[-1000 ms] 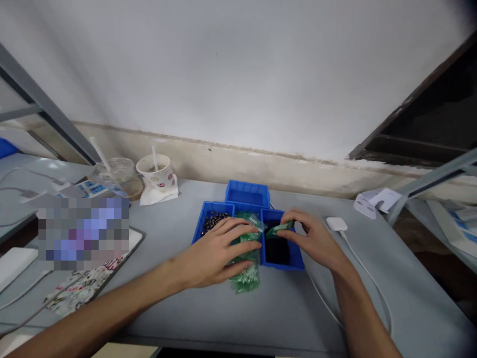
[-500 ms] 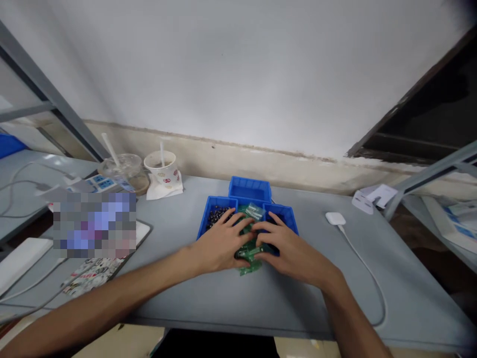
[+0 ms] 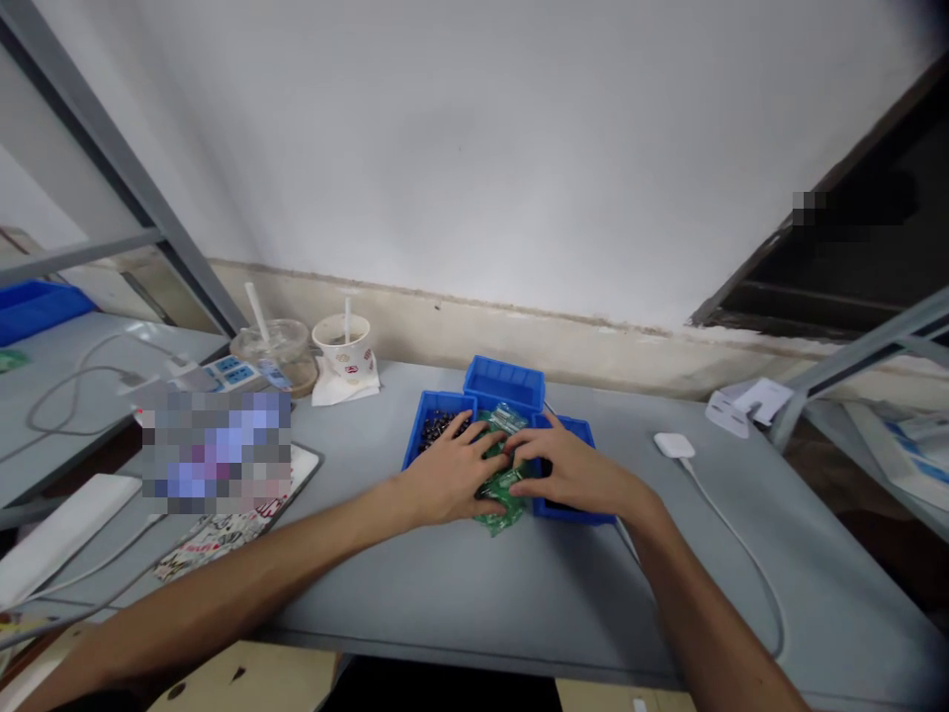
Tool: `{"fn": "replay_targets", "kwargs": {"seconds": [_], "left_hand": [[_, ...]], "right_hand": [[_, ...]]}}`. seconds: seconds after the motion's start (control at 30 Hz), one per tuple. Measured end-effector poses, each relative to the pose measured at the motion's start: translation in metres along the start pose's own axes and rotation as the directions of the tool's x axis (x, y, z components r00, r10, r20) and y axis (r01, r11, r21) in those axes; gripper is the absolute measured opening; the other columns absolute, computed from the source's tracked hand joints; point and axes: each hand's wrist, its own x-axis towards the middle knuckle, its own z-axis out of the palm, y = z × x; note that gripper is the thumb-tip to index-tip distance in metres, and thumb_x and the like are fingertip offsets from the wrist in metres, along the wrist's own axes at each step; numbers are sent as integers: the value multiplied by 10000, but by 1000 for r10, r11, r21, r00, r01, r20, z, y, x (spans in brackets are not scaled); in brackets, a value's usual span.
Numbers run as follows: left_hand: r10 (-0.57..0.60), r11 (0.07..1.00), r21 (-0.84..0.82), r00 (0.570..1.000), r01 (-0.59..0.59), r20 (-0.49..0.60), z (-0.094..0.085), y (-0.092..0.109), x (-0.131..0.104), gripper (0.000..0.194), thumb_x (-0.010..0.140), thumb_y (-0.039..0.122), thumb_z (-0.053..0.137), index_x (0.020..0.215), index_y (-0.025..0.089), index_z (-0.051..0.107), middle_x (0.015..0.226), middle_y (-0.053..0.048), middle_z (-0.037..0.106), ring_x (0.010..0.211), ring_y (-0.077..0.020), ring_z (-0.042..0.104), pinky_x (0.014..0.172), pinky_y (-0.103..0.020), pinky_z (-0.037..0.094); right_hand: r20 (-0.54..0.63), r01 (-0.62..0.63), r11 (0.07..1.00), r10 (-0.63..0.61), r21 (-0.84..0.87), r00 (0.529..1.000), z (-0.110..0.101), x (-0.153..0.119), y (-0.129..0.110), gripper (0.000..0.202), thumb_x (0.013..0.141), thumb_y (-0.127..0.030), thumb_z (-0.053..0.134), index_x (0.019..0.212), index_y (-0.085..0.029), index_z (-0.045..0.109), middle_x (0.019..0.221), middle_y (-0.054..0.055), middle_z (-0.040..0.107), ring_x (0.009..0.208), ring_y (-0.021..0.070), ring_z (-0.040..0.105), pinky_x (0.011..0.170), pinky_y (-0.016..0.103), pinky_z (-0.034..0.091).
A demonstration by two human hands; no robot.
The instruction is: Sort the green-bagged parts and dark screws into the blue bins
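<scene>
Packets (image 3: 507, 514) of thin, clear film, tinted green by what is inside, are heaped on the grey desk (image 3: 474, 583); whether a further bin lies beneath them cannot be told. They are covered in part by both hands. The left hand (image 3: 456, 480) is laid over their left side with fingers spread and bent, closed on nothing that can be seen. The right hand (image 3: 567, 465) is curled at their right edge; whether anything is pinched there is hidden.

Each packet can probably be lifted with little effort; the film looks soft and slippery, and the contents may be stiffer and fragile, so a pinch at the film's edge seems better than a squeeze across the middle.

To the left of the packets, small dark, shiny pieces (image 3: 439, 427) are held in a left bin (image 3: 413, 432). Smooth blue plastic, box-shaped, is likewise seen in the right bin (image 3: 574, 512), to their right, and the rear bin (image 3: 505, 381), behind them.
</scene>
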Motion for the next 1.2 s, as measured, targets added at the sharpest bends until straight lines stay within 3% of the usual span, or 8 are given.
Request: {"fn": "replay_targets", "kwargs": {"seconds": [0.1,0.2,0.33,0.4,0.47,0.63,0.83,1.2], "left_hand": [[9,999,-34,999,-11,-42,-4,0,-1,652,822,620,741,1298,198,602,1416,-143,566,1358,-363,476,1209,-602,264],[-22,992,-123,994,9,-105,-17,-6,0,621,856,669,665,1276,215,611,1464,-136,515,1385,-354,438,1194,-570,320],[-180,977,-153,962,150,-206,-26,-37,8,361,1060,341,441,1391,232,536,1486,-105,493,1361,-275,453,1163,-496,379],[-194,981,-50,961,188,-199,-20,-60,15,441,1020,152,428,1451,223,491,1521,-119,464,1389,-295,420,1161,-519,362],[-191,980,24,972,197,-138,-11,-82,21,523,954,69,464,1453,221,499,1539,-132,456,1374,-315,435,1143,-532,364],[-125,991,-55,991,122,-49,3,-107,34,338,941,119,552,1261,203,625,1290,-85,648,1189,-254,577,1055,-406,443],[-182,980,-95,981,175,-69,0,-101,31,170,921,231,669,1089,212,692,1090,-55,721,1069,-255,627,996,-406,453],[-290,948,-160,954,276,-71,2,-94,20,236,856,269,768,1092,267,759,1069,-35,770,1012,-273,639,924,-407,485]], "right_hand": [[-59,12,995,-6,98,998,-11,0,3,175,882,-414,728,883,-239,718,1079,11,729,1068,220,658,1118,441,373],[-231,-6,983,50,184,972,-22,2,8,206,892,-423,709,951,-226,726,1078,29,734,1038,213,661,992,360,457],[-492,-32,988,105,154,864,-23,17,26,216,901,-416,684,935,-204,709,1034,38,738,1001,225,664,946,354,457],[-555,-46,993,100,110,826,-16,27,37,185,916,-385,656,930,-205,701,1006,42,742,970,231,667,915,354,457],[-554,-40,997,67,60,830,-8,35,46,138,919,-334,632,927,-209,691,985,51,741,952,239,665,892,355,452],[-525,-45,992,100,118,845,5,44,62,133,937,-324,580,983,-218,646,973,44,720,899,231,646,827,334,444],[-501,-19,988,94,153,861,8,48,62,146,944,-351,584,965,-218,640,938,26,708,847,205,615,793,304,427],[-502,45,983,51,178,864,12,48,61,154,940,-371,624,939,-221,664,920,17,714,892,209,626,807,305,438]]}}
